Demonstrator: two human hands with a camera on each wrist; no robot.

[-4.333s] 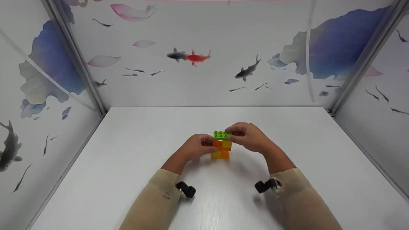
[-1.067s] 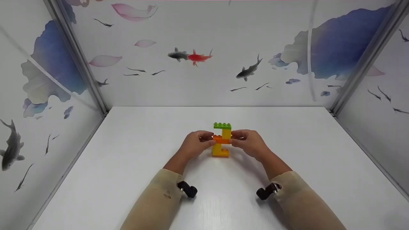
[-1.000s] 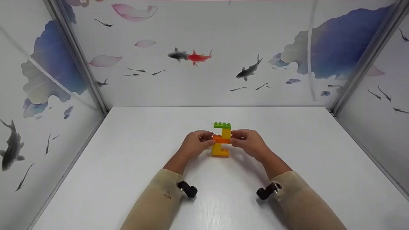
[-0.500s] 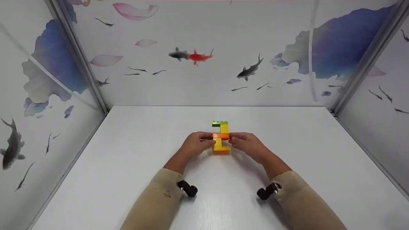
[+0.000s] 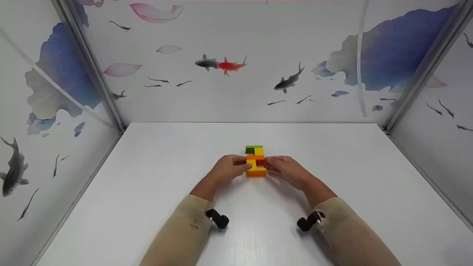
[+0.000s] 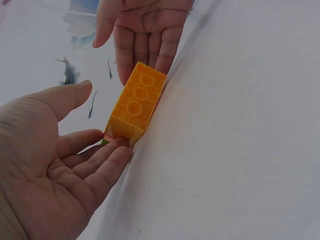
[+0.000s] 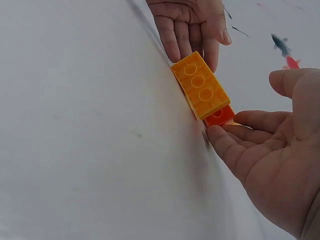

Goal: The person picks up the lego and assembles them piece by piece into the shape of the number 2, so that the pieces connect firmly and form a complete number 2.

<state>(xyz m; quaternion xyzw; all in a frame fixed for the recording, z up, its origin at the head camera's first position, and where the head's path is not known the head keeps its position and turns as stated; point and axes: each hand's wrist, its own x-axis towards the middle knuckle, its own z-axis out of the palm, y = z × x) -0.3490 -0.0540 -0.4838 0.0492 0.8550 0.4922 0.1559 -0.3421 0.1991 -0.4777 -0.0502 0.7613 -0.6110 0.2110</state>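
A small tower of toy building bricks (image 5: 255, 158) leans back, away from the person, between the two hands on the white table. A green brick sits at the far end, with yellow and orange bricks in between. The hollow underside of its yellow-orange base brick (image 6: 140, 95) faces both wrist cameras. The left hand (image 5: 229, 170) touches the tower's left side with extended fingertips, its thumb held apart in the wrist views. Opposite, the right hand (image 5: 290, 170) touches the right end with its fingertips, thumb also apart. An orange-red brick (image 7: 220, 116) shows past the base.
The white tabletop (image 5: 166, 221) stretches around the hands. Behind it stands a wall (image 5: 236, 99) printed with fish and petals, with similar panels left and right. Black camera mounts (image 5: 218, 218) stick out from the sleeves.
Seconds ago the right hand was at the green brick on the upright tower. The hands then moved to its sides, and the tower has tipped backward, its top lower and its base turned toward the person.
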